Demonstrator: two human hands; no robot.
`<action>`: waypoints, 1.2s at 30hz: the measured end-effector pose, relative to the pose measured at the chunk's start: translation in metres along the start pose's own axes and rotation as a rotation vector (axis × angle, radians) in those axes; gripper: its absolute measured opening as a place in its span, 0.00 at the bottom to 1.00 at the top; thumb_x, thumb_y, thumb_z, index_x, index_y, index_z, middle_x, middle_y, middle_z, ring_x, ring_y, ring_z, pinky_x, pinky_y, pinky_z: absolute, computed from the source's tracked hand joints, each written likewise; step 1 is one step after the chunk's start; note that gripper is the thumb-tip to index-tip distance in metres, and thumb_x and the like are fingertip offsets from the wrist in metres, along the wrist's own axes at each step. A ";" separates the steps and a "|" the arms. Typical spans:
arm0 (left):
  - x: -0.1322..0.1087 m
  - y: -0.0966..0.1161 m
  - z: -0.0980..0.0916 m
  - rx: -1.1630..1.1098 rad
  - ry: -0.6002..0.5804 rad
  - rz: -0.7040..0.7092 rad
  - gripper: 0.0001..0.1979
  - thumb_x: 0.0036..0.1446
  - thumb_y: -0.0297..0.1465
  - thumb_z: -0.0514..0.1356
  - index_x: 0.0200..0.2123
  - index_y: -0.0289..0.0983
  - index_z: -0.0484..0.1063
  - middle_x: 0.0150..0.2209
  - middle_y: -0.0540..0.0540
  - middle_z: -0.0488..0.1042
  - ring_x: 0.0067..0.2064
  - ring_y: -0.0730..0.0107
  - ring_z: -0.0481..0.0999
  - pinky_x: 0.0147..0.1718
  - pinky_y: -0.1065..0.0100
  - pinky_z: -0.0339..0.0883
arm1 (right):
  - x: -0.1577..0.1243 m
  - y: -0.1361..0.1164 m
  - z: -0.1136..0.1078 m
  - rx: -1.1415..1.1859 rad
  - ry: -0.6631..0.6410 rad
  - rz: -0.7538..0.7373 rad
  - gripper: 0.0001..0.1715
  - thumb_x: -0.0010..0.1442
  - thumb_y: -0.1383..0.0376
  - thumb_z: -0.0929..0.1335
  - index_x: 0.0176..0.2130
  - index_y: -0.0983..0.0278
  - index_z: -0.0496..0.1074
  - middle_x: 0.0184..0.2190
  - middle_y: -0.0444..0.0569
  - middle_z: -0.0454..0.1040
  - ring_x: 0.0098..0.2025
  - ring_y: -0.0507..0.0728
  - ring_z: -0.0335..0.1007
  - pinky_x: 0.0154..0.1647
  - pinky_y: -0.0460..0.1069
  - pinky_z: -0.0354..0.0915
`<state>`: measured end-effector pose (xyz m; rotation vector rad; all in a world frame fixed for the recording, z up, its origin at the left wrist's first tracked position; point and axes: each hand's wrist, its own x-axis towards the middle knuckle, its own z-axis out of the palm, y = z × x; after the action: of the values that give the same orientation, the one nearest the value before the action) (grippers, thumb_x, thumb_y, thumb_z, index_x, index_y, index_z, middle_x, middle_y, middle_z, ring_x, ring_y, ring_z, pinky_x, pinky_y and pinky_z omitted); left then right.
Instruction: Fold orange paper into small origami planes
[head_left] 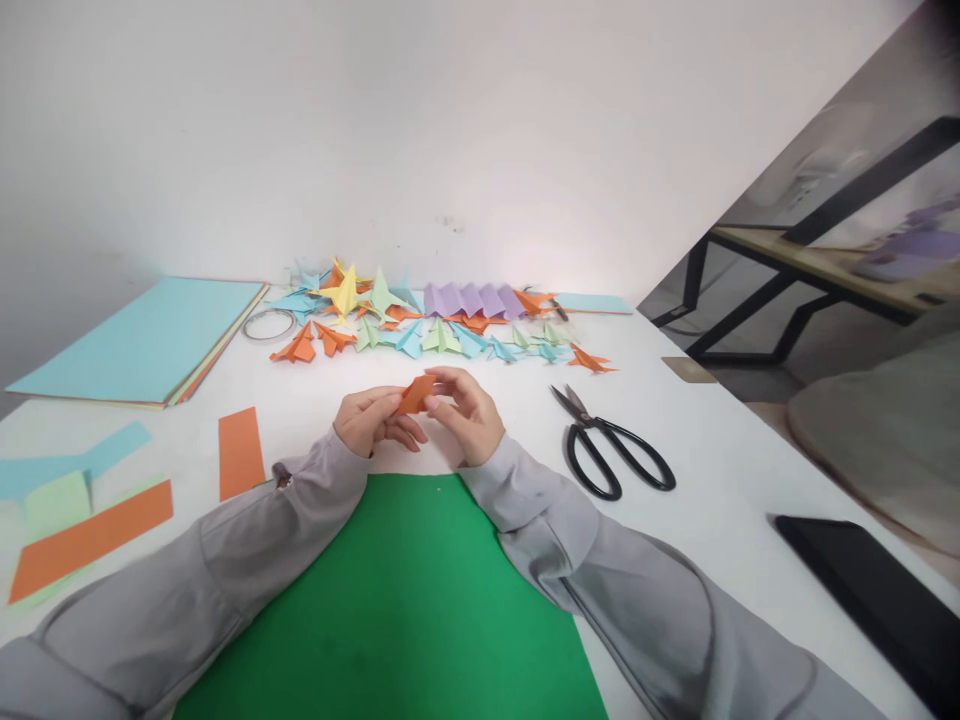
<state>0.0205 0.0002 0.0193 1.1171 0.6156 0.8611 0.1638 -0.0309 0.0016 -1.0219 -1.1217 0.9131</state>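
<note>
Between my two hands is a small folded piece of orange paper (415, 396), raised above the far edge of a green sheet (405, 600). My left hand (373, 420) pinches its left end between thumb and fingers. On the other side, my right hand (466, 415) grips the right end, thumb in front and fingers behind. Beyond the hands lie several folded paper figures, among them a yellow one (346, 292), a light green one (441, 338) and an orange one (298, 344). A purple pleated paper strip (472, 300) stands among them.
Black-handled scissors (596, 430) lie to the right, with a black flat device (862, 580) nearer the edge. At left are a stack of coloured paper (150, 330), a wire coil (268, 324), an orange strip (240, 452) and other cut strips (94, 535). A wall rises behind.
</note>
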 end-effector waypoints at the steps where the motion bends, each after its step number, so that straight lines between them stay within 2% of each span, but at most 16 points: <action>1: 0.000 0.001 -0.001 -0.007 -0.029 -0.046 0.18 0.47 0.38 0.59 0.34 0.27 0.70 0.18 0.42 0.74 0.22 0.62 0.75 0.20 0.65 0.69 | 0.000 0.001 0.001 -0.024 0.002 0.004 0.19 0.43 0.57 0.71 0.35 0.62 0.67 0.34 0.48 0.69 0.36 0.54 0.66 0.28 0.46 0.65; 5: 0.001 0.002 0.000 0.018 -0.013 -0.114 0.22 0.46 0.45 0.58 0.30 0.27 0.70 0.17 0.40 0.73 0.19 0.62 0.74 0.19 0.66 0.68 | -0.001 0.001 0.001 -0.048 0.054 0.046 0.16 0.41 0.57 0.72 0.27 0.64 0.66 0.22 0.43 0.68 0.23 0.50 0.63 0.21 0.45 0.61; 8: 0.001 0.002 0.003 0.088 0.058 -0.063 0.19 0.41 0.41 0.64 0.28 0.29 0.69 0.16 0.44 0.73 0.19 0.65 0.73 0.16 0.69 0.67 | -0.001 -0.001 0.000 -0.046 0.085 0.066 0.17 0.40 0.57 0.73 0.24 0.64 0.65 0.16 0.40 0.67 0.16 0.47 0.58 0.17 0.44 0.57; 13: 0.003 0.001 0.003 0.135 0.096 -0.068 0.20 0.37 0.40 0.66 0.27 0.29 0.69 0.12 0.47 0.70 0.14 0.70 0.70 0.13 0.72 0.64 | 0.000 -0.003 0.000 0.034 0.034 0.101 0.16 0.44 0.56 0.72 0.27 0.64 0.65 0.13 0.39 0.68 0.13 0.47 0.60 0.15 0.43 0.58; 18: 0.005 0.002 0.001 0.124 0.073 -0.117 0.21 0.36 0.40 0.66 0.29 0.29 0.70 0.13 0.47 0.71 0.15 0.70 0.70 0.13 0.73 0.64 | 0.001 -0.002 -0.001 0.054 0.038 0.163 0.17 0.41 0.57 0.73 0.27 0.66 0.67 0.11 0.39 0.67 0.12 0.47 0.60 0.14 0.43 0.58; 21: 0.006 0.002 -0.001 0.118 0.071 -0.137 0.19 0.35 0.38 0.67 0.28 0.30 0.70 0.13 0.47 0.71 0.14 0.71 0.70 0.13 0.74 0.64 | 0.001 -0.002 -0.002 0.083 0.038 0.152 0.19 0.43 0.57 0.72 0.33 0.64 0.67 0.11 0.36 0.65 0.12 0.47 0.58 0.13 0.43 0.58; 24: 0.007 0.003 -0.001 0.094 0.133 -0.107 0.19 0.37 0.34 0.66 0.32 0.30 0.68 0.14 0.48 0.71 0.16 0.71 0.71 0.14 0.73 0.65 | -0.001 -0.003 -0.002 0.081 0.017 0.072 0.19 0.49 0.59 0.67 0.43 0.60 0.64 0.17 0.37 0.66 0.16 0.48 0.62 0.14 0.43 0.59; 26: 0.007 0.004 -0.001 0.072 0.191 -0.075 0.27 0.38 0.32 0.66 0.43 0.29 0.64 0.15 0.51 0.71 0.17 0.70 0.72 0.14 0.73 0.65 | -0.002 -0.002 -0.001 -0.001 -0.033 -0.020 0.18 0.50 0.63 0.66 0.43 0.59 0.66 0.28 0.43 0.69 0.24 0.49 0.66 0.17 0.43 0.61; 28: 0.007 0.006 0.000 0.061 0.210 -0.043 0.37 0.39 0.30 0.65 0.53 0.31 0.55 0.15 0.54 0.70 0.17 0.69 0.72 0.14 0.73 0.66 | -0.004 -0.001 -0.001 -0.138 -0.094 -0.120 0.15 0.49 0.66 0.66 0.40 0.59 0.69 0.36 0.47 0.67 0.30 0.51 0.66 0.20 0.43 0.62; 30: 0.006 0.008 0.000 0.057 0.184 -0.030 0.40 0.40 0.30 0.64 0.57 0.32 0.50 0.14 0.55 0.70 0.17 0.70 0.72 0.15 0.73 0.67 | -0.005 0.001 -0.001 -0.246 -0.128 -0.186 0.12 0.49 0.68 0.66 0.37 0.59 0.71 0.37 0.48 0.66 0.34 0.52 0.65 0.22 0.44 0.62; 34: 0.004 0.009 0.001 0.055 0.150 -0.042 0.37 0.41 0.30 0.64 0.55 0.28 0.57 0.14 0.52 0.70 0.17 0.71 0.72 0.16 0.73 0.68 | -0.004 0.003 -0.001 -0.266 -0.125 -0.182 0.10 0.48 0.66 0.68 0.35 0.59 0.72 0.33 0.47 0.66 0.34 0.52 0.65 0.22 0.44 0.61; 36: 0.004 0.009 0.001 0.051 0.162 -0.035 0.39 0.41 0.30 0.64 0.57 0.29 0.55 0.14 0.52 0.70 0.17 0.71 0.72 0.16 0.73 0.68 | -0.003 0.004 -0.001 -0.256 -0.111 -0.163 0.10 0.48 0.64 0.70 0.35 0.60 0.72 0.33 0.47 0.66 0.33 0.52 0.65 0.22 0.44 0.60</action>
<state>0.0207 0.0043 0.0282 1.0862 0.7930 0.9152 0.1640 -0.0331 -0.0031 -1.0776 -1.4206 0.7143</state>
